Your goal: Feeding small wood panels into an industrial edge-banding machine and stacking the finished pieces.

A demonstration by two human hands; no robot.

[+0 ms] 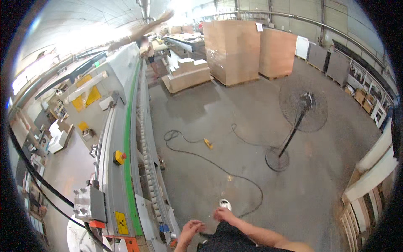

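My left hand point(192, 230) is raised low in front of my dark clothing, its fingers loosely bent and apart, with nothing visible in it. Close by, my right hand point(223, 214) hangs in front of the same clothing, fingers slightly curled, and I see nothing in its grip. A gap separates the two hands. Just beyond the right hand shows a small white rounded object point(225, 204) with a dark middle; its kind is unclear. Nearest to my left hand is the roller edge point(147, 168) of a long machine with a green stripe.
The machine carries a red-and-yellow emergency stop button point(120, 158). A black cable point(218, 168) loops over the floor beside a yellow tool-like object point(208, 143). A pedestal fan point(294, 126) stands right. Tall wrapped stacks point(233, 52) and a person point(150, 56) are farther off; boards point(371, 168) lean right.
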